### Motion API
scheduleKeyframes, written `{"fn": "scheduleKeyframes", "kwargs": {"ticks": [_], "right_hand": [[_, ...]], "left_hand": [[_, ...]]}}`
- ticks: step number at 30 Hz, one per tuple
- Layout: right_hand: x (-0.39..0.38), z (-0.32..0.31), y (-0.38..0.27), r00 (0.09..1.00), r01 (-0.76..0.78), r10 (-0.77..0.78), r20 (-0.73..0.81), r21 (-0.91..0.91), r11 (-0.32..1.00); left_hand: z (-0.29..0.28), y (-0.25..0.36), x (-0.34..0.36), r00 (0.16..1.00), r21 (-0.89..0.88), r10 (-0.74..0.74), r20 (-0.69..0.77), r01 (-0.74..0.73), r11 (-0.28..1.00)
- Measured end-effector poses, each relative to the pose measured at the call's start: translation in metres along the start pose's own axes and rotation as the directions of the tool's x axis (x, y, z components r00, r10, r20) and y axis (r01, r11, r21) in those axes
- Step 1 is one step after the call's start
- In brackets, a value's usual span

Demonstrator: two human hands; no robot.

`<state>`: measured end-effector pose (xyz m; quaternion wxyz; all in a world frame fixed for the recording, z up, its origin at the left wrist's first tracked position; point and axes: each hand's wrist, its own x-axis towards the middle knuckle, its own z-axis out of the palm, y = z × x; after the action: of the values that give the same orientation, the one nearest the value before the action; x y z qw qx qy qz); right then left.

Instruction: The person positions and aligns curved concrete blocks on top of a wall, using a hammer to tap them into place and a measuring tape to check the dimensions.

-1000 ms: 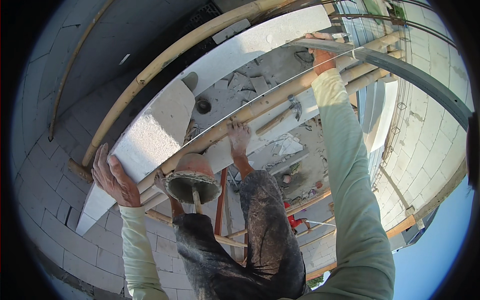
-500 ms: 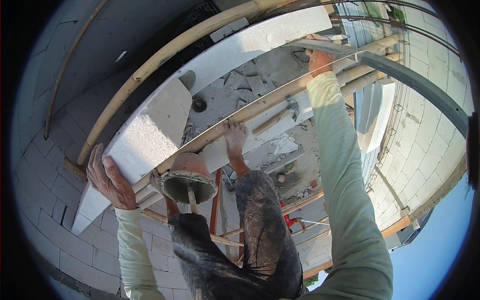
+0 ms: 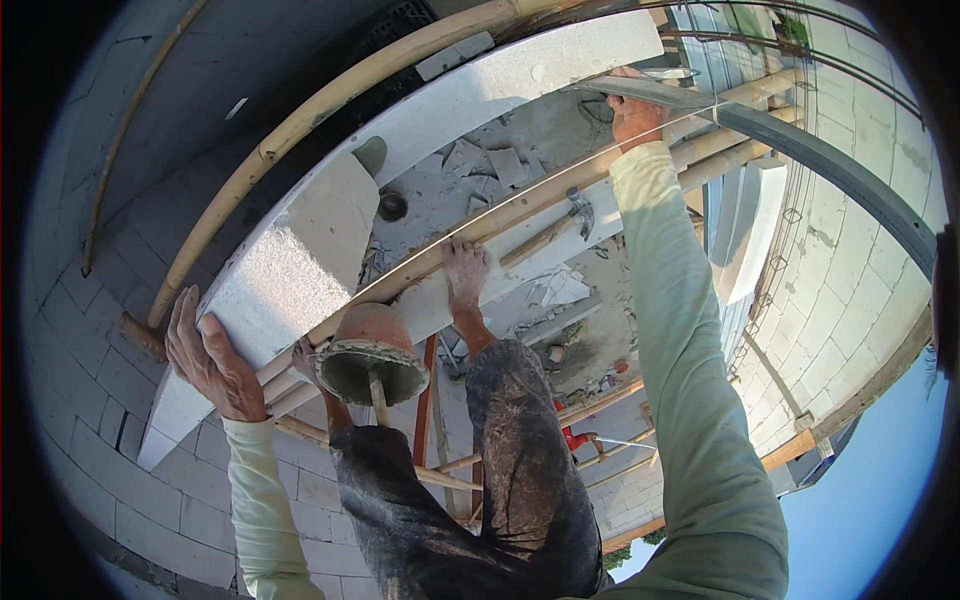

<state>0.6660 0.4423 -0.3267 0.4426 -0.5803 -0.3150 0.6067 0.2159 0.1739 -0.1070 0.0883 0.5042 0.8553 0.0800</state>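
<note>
My left hand (image 3: 212,355) rests with its fingers stretched out over the near left end of a pale aerated concrete block (image 3: 290,270). At the far right, the fingers of my right hand (image 3: 635,122) are bent round the end of a long grey metal bar (image 3: 800,150), partly hidden beneath it. A taut pale string (image 3: 540,182) runs from near the right hand toward the lower left. Between my knees and the block sits a mortar-caked bucket (image 3: 372,335), tipped toward me, with a stick handle (image 3: 379,400) protruding.
My bare feet (image 3: 465,270) stand on bamboo poles (image 3: 505,215). A claw hammer (image 3: 545,240) lies by them. Far below are rubble and broken slabs (image 3: 565,288), and a person in red (image 3: 575,438). A curved bamboo pole (image 3: 268,155) passes behind the block wall; rebar (image 3: 790,45) crosses at upper right.
Both hands keep their places on the block and the bar. The whole view has shifted very slightly; nothing was picked up or let go.
</note>
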Motion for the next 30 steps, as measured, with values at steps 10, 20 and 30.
{"fn": "scheduleKeyframes", "kwargs": {"ticks": [10, 20, 30], "right_hand": [[0.001, -0.013, 0.015, 0.934, 0.352, -0.173, 0.311, -0.727, 0.59], [-0.005, 0.016, 0.004, 0.991, 0.125, -0.125, -0.04, 0.008, 0.992], [0.002, 0.013, 0.009, 0.992, 0.121, -0.12, 0.026, -0.045, 0.992]], "left_hand": [[-0.001, 0.001, 0.0, 1.0, 0.002, 0.012, 0.002, -0.012, 1.0], [0.0, 0.001, -0.001, 1.0, -0.022, -0.008, 0.009, 0.008, 1.0], [0.0, -0.001, 0.0, 1.0, -0.026, 0.014, 0.004, -0.014, 1.0]]}}
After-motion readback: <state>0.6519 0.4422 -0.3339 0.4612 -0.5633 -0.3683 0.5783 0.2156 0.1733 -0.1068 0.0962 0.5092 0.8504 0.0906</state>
